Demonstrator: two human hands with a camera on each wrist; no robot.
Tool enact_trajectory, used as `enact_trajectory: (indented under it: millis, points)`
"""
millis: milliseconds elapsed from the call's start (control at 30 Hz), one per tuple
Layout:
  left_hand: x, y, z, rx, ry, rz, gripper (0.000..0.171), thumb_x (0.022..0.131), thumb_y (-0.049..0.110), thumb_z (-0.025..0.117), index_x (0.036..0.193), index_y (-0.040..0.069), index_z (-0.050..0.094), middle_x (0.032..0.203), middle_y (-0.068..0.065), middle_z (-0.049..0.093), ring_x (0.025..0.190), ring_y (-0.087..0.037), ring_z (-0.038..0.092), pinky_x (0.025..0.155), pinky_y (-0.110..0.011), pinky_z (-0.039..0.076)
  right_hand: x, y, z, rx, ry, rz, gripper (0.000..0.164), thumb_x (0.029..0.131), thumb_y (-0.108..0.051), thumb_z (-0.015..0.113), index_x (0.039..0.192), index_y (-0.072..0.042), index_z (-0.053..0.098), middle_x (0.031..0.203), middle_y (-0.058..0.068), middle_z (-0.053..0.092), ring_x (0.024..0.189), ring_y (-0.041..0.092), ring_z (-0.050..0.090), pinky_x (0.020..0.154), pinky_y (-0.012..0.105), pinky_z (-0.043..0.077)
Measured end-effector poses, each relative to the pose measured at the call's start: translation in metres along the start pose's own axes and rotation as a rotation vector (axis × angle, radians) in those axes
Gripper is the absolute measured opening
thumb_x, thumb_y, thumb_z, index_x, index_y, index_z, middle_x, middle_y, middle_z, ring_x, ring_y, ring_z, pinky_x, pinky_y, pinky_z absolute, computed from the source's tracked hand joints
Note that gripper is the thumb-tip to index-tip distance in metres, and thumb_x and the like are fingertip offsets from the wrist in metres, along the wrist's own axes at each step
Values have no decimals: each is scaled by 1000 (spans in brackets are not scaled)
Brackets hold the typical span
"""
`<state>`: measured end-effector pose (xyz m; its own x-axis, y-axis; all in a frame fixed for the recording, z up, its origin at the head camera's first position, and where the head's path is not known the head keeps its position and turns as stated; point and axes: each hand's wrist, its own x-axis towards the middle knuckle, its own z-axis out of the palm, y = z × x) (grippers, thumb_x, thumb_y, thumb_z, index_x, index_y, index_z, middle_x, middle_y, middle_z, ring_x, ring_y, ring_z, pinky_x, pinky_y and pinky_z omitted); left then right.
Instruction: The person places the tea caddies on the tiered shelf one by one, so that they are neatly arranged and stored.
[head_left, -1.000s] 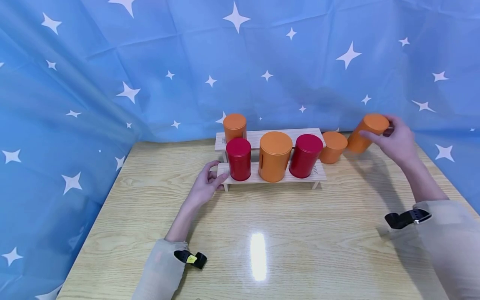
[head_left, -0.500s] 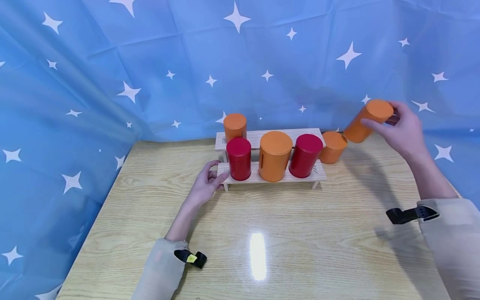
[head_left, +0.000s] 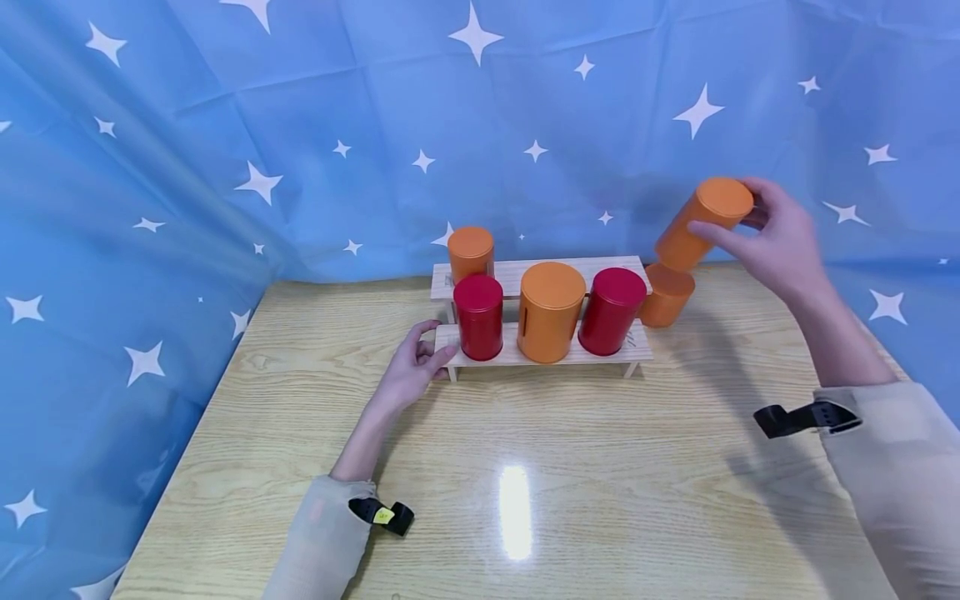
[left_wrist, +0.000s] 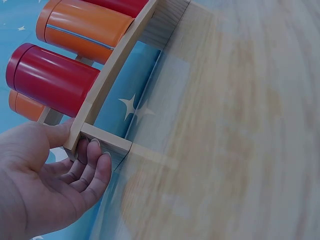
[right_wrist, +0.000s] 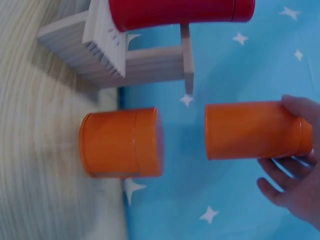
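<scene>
My right hand grips an orange canister near its lid, tilted in the head view and raised off the table. Below it a shorter orange canister stands on the table, with a gap between the two in the right wrist view. At the left end of a two-step wooden rack, my left hand pinches the lower step's corner, thumb on top and fingers beneath. That step bears a red canister, a large orange canister and another red canister. A slim orange canister stands on the upper step.
The upper step of the rack lies behind the lower one. A blue curtain with white stars hangs along the back and left of the wooden table. Black straps with small devices sit on both sleeves.
My right hand has lifted the orange canister off the table, first up and slightly right, then left over the shorter orange one. The left hand stays at the rack.
</scene>
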<state>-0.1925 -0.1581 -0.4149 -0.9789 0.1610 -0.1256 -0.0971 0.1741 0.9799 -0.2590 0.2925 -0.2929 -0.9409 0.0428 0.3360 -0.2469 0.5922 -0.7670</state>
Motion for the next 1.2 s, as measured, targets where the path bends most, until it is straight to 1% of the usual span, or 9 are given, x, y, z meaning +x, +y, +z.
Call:
enact_trajectory:
  millis: [133, 267, 367, 500, 600, 633, 833, 1033, 1200]
  points:
    - [5, -11, -1, 3, 11, 13, 65, 100, 14, 66, 154, 2, 32, 83, -6, 46, 77, -25, 54, 86, -40, 58, 3, -10, 8, 7, -8, -19, 65, 87, -26, 81, 145, -16, 51, 123, -8, 56, 103, 1, 55, 86, 12, 43]
    - [5, -14, -1, 9, 21, 30, 65, 99, 19, 68, 153, 5, 35, 83, -5, 46, 76, -23, 54, 82, -34, 58, 6, -20, 16, 9, -21, -44, 65, 87, -27, 81, 145, -17, 51, 127, -3, 57, 105, 4, 55, 88, 14, 43]
    - [4, -13, -1, 10, 25, 38, 64, 99, 19, 68, 152, 5, 36, 83, -5, 46, 75, -22, 54, 81, -33, 58, 8, -29, 23, 5, -31, -64, 66, 88, -29, 80, 145, -17, 51, 129, 0, 57, 107, 6, 55, 89, 16, 44]
    - [-5, 4, 0, 6, 16, 29, 62, 100, 13, 65, 152, 0, 34, 84, -7, 48, 77, -27, 56, 85, -42, 57, 10, -39, 34, -6, -45, -71, 68, 87, -31, 81, 146, -17, 50, 131, 1, 57, 109, 7, 55, 90, 18, 44]
    - [-12, 17, 1, 6, 4, 22, 62, 100, 8, 63, 152, -4, 32, 83, -8, 48, 79, -30, 57, 87, -46, 56, 11, -44, 42, -1, -60, -83, 69, 87, -31, 81, 146, -16, 50, 132, 2, 57, 110, 10, 55, 92, 18, 44]
    - [-13, 18, 1, 8, 2, 21, 62, 101, 8, 63, 152, -4, 32, 83, -8, 48, 79, -30, 57, 87, -45, 57, 11, -46, 45, 5, -67, -89, 69, 87, -31, 81, 146, -15, 50, 132, 3, 57, 111, 11, 55, 92, 19, 44]
    - [-13, 18, 0, 13, -1, 23, 62, 101, 8, 63, 152, -5, 31, 83, -7, 48, 79, -29, 58, 86, -42, 57, 11, -56, 61, 26, -96, -126, 68, 87, -32, 81, 145, -14, 51, 132, 5, 58, 112, 15, 55, 92, 20, 44]
    - [-10, 15, 1, 10, -3, 22, 61, 101, 8, 63, 152, -4, 32, 84, -8, 49, 81, -33, 57, 89, -48, 56, 10, -62, 76, 45, -125, -157, 67, 88, -31, 80, 144, -13, 51, 132, 6, 58, 114, 19, 55, 94, 22, 44]
    - [2, -2, -1, 18, 3, 14, 63, 100, 10, 64, 154, -1, 31, 83, -8, 48, 82, -36, 57, 89, -49, 56, 9, -67, 87, 20, -142, -156, 68, 88, -36, 80, 145, -15, 51, 131, 5, 59, 116, 24, 55, 94, 24, 44]
